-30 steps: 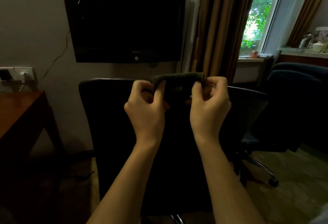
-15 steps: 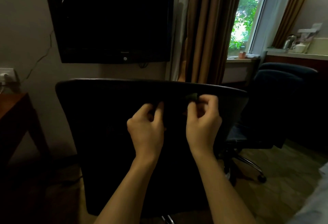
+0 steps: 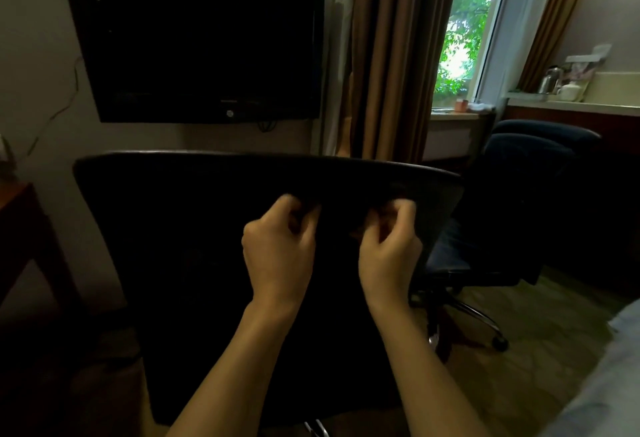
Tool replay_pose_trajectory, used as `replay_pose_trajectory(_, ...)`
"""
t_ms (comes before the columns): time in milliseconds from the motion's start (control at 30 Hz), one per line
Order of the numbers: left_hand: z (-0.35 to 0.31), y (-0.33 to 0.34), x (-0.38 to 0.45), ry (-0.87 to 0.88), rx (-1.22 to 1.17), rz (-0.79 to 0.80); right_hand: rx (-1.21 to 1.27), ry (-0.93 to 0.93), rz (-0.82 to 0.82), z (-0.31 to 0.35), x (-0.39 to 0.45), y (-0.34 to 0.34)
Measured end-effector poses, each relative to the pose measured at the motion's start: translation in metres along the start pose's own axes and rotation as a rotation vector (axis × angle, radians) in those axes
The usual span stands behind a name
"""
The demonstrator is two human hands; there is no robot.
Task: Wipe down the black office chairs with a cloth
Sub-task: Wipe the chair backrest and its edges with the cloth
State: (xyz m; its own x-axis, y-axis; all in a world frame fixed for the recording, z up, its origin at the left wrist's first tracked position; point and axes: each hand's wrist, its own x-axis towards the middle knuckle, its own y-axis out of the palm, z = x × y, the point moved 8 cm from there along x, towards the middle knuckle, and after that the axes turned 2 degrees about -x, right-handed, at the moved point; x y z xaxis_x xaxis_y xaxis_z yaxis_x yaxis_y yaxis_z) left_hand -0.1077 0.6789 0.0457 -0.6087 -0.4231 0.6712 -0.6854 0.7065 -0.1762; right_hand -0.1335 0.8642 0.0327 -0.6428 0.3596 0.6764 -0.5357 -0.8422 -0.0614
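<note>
A black office chair stands right in front of me with its wide backrest [image 3: 194,229] facing me. My left hand [image 3: 278,249] and my right hand [image 3: 389,246] are held side by side in front of the upper backrest, fingers curled, each pinching one end of a dark cloth [image 3: 337,220]. The cloth stretches between them and hardly shows against the black chair. A second dark office chair [image 3: 519,173] stands to the right, beside the window.
A black TV [image 3: 207,38] hangs on the wall behind the chair. A wooden desk [image 3: 20,229] is at the left edge. Brown curtains [image 3: 391,56] and a window are behind right, with a counter holding a kettle [image 3: 550,80]. Light bedding [image 3: 609,384] is at lower right.
Both hands have come down with the cloth, from above the backrest's top edge to in front of its upper part. My view has shifted right and nearer the chair.
</note>
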Motion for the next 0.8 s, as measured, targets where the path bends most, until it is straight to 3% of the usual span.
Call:
replay_pose_trajectory(100, 0.043, 0.007, -0.016, -0.141, 0.059, 0.108, 0.025, 0.209, 0.205, -0.036, -0.016, 0.015)
replay_pose_trajectory(167, 0.052, 0.009, -0.025, -0.194, 0.005, 0.101, 0.054, 0.263, 0.232, -0.040, -0.020, 0.016)
replay_pose_trajectory(333, 0.008, 0.016, -0.018, -0.172, -0.146, -0.023, 0.073, 0.069, -0.025, -0.001, 0.006, -0.009)
replay_pose_trajectory(533, -0.074, 0.023, 0.004, 0.006, -0.291, -0.069, 0.135, -0.053, -0.241, 0.028, 0.051, -0.046)
replay_pose_trajectory(700, -0.082, 0.038, 0.001, 0.119, -0.132, -0.007, 0.105, -0.107, -0.288, 0.009, 0.054, -0.050)
replay_pose_trajectory(800, -0.055, 0.048, -0.013, 0.115, 0.009, 0.065, 0.065, -0.062, -0.199, -0.021, 0.031, -0.039)
